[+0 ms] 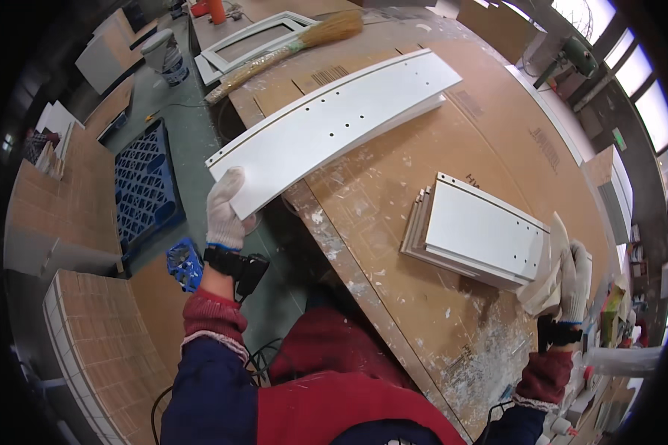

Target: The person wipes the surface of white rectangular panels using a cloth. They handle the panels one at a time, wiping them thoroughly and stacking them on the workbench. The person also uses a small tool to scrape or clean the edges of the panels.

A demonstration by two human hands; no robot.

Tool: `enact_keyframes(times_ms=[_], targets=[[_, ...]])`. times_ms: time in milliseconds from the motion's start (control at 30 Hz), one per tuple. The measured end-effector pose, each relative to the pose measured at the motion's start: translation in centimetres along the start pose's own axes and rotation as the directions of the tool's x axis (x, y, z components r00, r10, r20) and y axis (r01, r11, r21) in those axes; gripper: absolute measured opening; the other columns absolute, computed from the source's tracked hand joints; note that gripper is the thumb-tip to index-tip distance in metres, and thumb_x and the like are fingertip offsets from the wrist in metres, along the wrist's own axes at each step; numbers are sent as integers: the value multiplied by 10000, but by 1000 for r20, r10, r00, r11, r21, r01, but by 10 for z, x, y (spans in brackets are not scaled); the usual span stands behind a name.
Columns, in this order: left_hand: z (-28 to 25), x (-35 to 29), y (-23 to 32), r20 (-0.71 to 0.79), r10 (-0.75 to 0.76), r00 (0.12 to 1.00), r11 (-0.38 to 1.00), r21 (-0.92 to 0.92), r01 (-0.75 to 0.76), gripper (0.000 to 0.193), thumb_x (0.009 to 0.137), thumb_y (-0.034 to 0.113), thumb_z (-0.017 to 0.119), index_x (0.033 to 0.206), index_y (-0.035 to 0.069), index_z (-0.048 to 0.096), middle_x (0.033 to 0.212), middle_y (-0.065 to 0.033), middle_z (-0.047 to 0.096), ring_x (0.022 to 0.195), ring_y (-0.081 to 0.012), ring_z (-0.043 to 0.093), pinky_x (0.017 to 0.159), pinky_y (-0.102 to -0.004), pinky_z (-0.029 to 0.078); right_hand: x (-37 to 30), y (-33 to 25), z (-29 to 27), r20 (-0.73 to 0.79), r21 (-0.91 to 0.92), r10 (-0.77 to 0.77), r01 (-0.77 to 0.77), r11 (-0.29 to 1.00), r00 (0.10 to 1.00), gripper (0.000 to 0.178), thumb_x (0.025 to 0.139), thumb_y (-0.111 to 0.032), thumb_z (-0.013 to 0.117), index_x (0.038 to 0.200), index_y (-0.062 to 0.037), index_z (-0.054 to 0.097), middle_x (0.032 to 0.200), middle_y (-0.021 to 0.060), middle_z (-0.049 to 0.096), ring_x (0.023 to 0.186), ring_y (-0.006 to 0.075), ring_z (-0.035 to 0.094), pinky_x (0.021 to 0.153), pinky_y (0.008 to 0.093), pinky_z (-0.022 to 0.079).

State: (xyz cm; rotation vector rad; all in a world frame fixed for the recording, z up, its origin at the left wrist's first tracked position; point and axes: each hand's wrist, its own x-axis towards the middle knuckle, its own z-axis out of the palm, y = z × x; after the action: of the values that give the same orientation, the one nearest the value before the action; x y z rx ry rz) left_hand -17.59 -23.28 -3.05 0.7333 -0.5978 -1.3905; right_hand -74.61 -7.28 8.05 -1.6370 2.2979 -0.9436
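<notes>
Left hand: The left hand (226, 204), in a white knitted glove, was closed on the near end of the long white panel (334, 119).
Long panel: It lay slantwise over the tabletop (378, 297), its near end extending past the edge; small dark holes were on its face, and another white edge showed under its far part.
Right hand: The right hand (576, 282), also gloved, was well apart from the left and gripped a cream cloth (545, 285).
Cloth: It was against the right end of the short panel stack (482, 230); whether the glove itself touched the panels, I could not tell.
Short stack: It rested on brown cardboard covering the tabletop.
Far edge: A straw broom (334, 30) lay beside a white frame (237, 46).
Floor: A blue pallet (145, 185) was at left.
</notes>
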Motion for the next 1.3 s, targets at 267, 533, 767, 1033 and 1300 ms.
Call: enact_keyframes(times_ms=[267, 533, 767, 1033, 1300], targets=[[-37, 50, -22, -49, -130, 990, 990, 41, 132, 265, 897, 159, 634, 1120, 22, 592, 964, -46, 649, 808, -126, 648, 664, -256, 536, -34, -27, -1, 15, 95, 29, -30, 995, 999, 158, 967, -128, 489, 1011, 2, 564, 864, 6, 522, 805, 89, 459, 741, 231, 395], [-16, 33, 62, -372, 28, 928, 477, 821, 315, 685, 855, 658, 518, 840, -21, 605, 684, -81, 626, 498, -135, 543, 456, -267, 456, -60, -27, -9, -11, 78, 111, -110, 991, 994, 215, 964, -117, 465, 1099, 25, 555, 1030, 83, 574, 943, 144, 523, 858, 279, 419], [79, -43, 28, 201, 39, 979, 759, 631, -160, 511, 873, 295, 675, 1207, -57, 517, 1012, -82, 583, 829, -81, 536, 740, -236, 456, -115, -11, -17, -48, 271, 288, -265, 926, 956, 331, 951, -122, 507, 1253, 11, 480, 1173, 107, 560, 1086, 191, 516, 947, 309, 412], [196, -87, -88, 708, -263, 656, 298, 706, -643, 885, 718, 262, 774, 1439, 17, 323, 1497, -277, 241, 1392, -377, 273, 1100, -400, 311, -98, 68, -46, -394, 369, 493, -358, 858, 776, 219, 924, -108, 539, 1098, 8, 475, 953, 72, 581, 831, 142, 557, 699, 290, 486], [194, -88, -126, 681, -219, 699, 218, 733, -645, 863, 723, 294, 775, 1441, 70, 351, 1492, -325, 184, 1270, -416, 444, 994, -385, 432, -56, 164, -81, -357, 217, 482, -430, 876, 801, 297, 915, -210, 586, 1075, 28, 505, 936, 108, 598, 831, 173, 555, 745, 317, 465]])
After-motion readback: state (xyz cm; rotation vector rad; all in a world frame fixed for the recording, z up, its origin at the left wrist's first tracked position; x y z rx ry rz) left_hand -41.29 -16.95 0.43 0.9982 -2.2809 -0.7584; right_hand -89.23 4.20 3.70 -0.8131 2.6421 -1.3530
